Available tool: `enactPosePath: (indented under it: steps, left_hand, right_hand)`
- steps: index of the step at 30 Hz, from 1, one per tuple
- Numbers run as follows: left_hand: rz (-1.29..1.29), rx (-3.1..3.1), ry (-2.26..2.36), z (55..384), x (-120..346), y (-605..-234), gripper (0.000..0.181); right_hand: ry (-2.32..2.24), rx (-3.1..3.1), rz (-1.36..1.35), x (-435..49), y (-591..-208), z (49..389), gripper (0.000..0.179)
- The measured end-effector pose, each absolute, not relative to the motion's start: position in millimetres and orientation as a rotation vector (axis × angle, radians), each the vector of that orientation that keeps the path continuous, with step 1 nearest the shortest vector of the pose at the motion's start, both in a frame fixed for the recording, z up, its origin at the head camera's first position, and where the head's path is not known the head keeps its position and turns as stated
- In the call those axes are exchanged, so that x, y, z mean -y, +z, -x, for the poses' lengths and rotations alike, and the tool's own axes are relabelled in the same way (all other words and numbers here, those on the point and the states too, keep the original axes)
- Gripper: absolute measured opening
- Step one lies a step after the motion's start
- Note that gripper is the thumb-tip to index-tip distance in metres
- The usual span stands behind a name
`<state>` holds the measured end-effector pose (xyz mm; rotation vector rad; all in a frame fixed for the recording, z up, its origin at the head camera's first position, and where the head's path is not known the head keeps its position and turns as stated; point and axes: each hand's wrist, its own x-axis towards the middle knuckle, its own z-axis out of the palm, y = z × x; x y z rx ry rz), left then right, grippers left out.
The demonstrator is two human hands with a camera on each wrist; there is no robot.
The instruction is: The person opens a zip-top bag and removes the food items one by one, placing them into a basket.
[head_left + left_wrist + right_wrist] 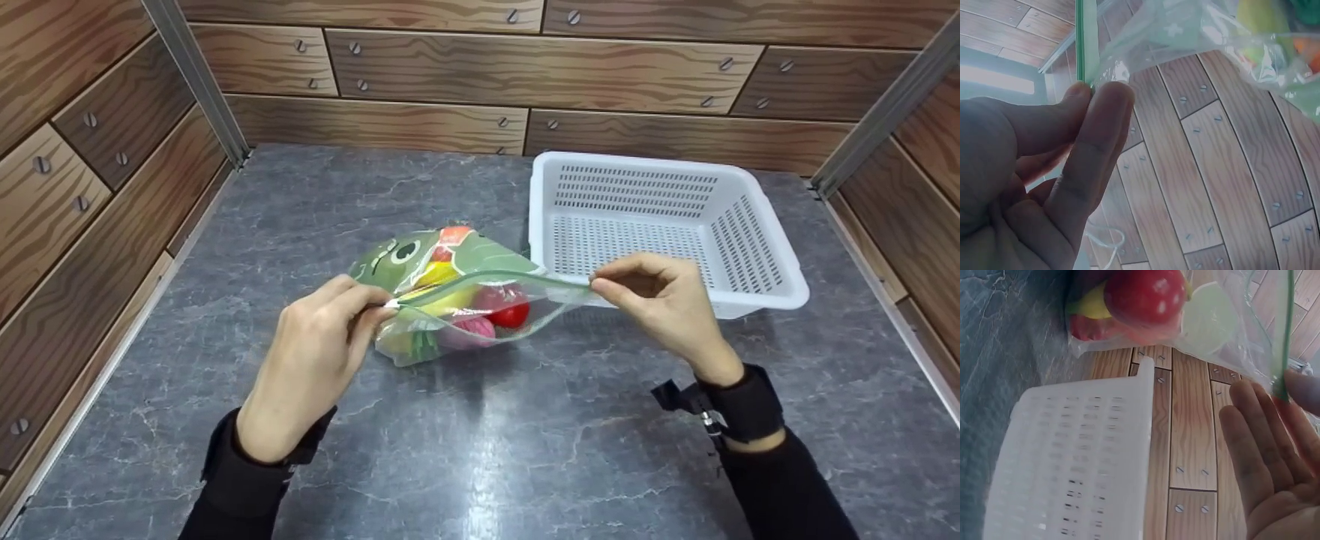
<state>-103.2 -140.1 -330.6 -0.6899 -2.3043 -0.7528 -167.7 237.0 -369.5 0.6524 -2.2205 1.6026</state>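
A clear zip bag [487,262] with a green cartoon print lies in the middle of the table, its mouth parted toward me. Inside it are a red round item [511,309], a pink one [475,330] and yellow and orange pieces that look like toy fruit and vegetables. My left hand [315,352] pinches the left end of the green zip strip [1080,45] between thumb and fingers. At the other end of the strip, my right hand [667,304] pinches the corner with thumb and index finger. The right wrist view shows its other fingers extended.
A white perforated plastic basket [780,247] stands at the back right, just beyond my right hand. Grey marble-patterned table surface [480,450] lies in front of the bag. Wood-patterned panels [540,71] wall in the back and both sides.
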Motion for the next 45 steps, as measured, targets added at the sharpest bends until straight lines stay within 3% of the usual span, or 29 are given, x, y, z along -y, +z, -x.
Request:
enactPosePath:
  steps: [4,7,12,16,29,32,36,45]
  left_hand:
    - [0.696,2.301,-0.757,103,137,-333,0.007]
    - [0.693,2.3,-0.757,104,136,-334,0.007]
    - [0.694,2.3,-0.771,104,135,-335,0.006]
    - [0.698,2.301,-0.778,104,135,-335,0.006]
    - [0.749,2.479,-0.911,101,128,-325,0.006]
    - [0.822,2.52,-0.89,104,126,-320,0.014]
    - [0.903,2.588,-0.922,114,119,-310,0.033]
    - [1.066,2.718,-0.885,149,81,-296,0.034]
  right_hand:
    - [1.44,2.127,-0.765,-226,-364,156,0.018]
    - [1.291,1.979,-0.895,-211,-363,147,0.008]
    - [0.981,1.822,-1.225,-185,-370,137,0.029]
    - [0.808,1.862,-1.394,-179,-377,138,0.034]
    - [0.907,1.972,-1.26,-192,-386,149,0.012]
    - [0.932,1.992,-1.213,-194,-385,150,0.003]
    - [0.941,1.994,-1.192,-195,-384,150,0.02]
    - [0.94,1.98,-1.194,-196,-384,150,0.016]
